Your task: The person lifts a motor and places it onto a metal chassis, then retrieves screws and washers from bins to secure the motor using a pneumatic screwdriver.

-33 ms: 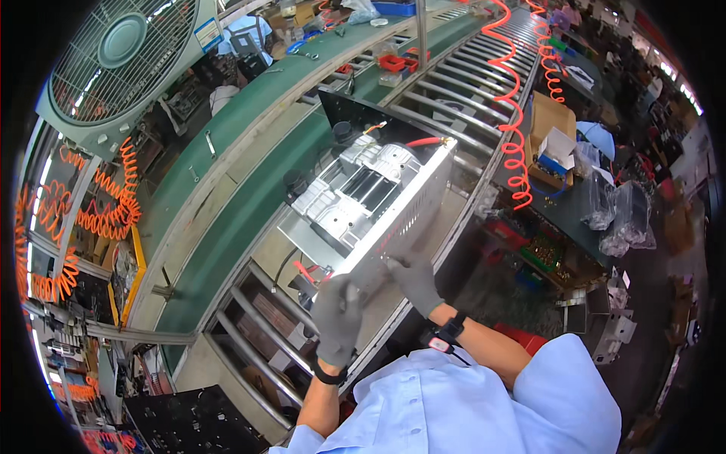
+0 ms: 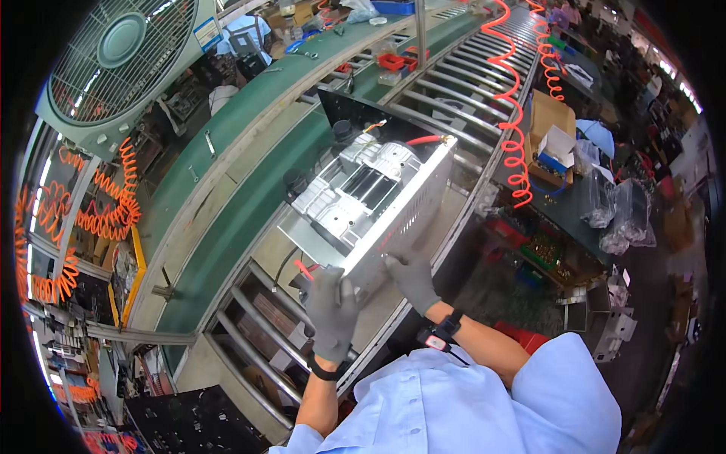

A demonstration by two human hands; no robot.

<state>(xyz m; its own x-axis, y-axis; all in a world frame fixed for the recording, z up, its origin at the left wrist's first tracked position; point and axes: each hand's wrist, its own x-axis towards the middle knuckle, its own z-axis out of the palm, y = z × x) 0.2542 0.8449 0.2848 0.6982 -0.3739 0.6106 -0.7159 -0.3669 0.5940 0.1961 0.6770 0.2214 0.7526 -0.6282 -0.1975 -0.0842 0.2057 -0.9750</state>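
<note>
A silver twin-headed compressor pump (image 2: 359, 185) sits in a light metal casing, whose slotted front panel (image 2: 401, 227) faces me. My left hand (image 2: 331, 314), in a grey glove, is at the panel's near left corner beside a short red hose (image 2: 304, 270). Its fingers are curled, and what they close on is hidden. Against the lower front of the panel, my right hand (image 2: 414, 284), gloved too, has thumb and forefinger together. Anything between those fingertips is too small to name. A black panel (image 2: 352, 113) stands behind the pump.
The casing rests on a roller conveyor (image 2: 261, 340) alongside a green belt (image 2: 200, 261). Wrenches (image 2: 210, 144) lie on the far belt. A fan (image 2: 125, 53) hangs at upper left. Coiled orange air hoses (image 2: 514, 144) dangle at the right, near an open carton (image 2: 552, 125).
My left hand has moved slightly up and left, its fingers now at the casing corner by the red hose. My right hand has shifted slightly left on the panel. The casing stays put.
</note>
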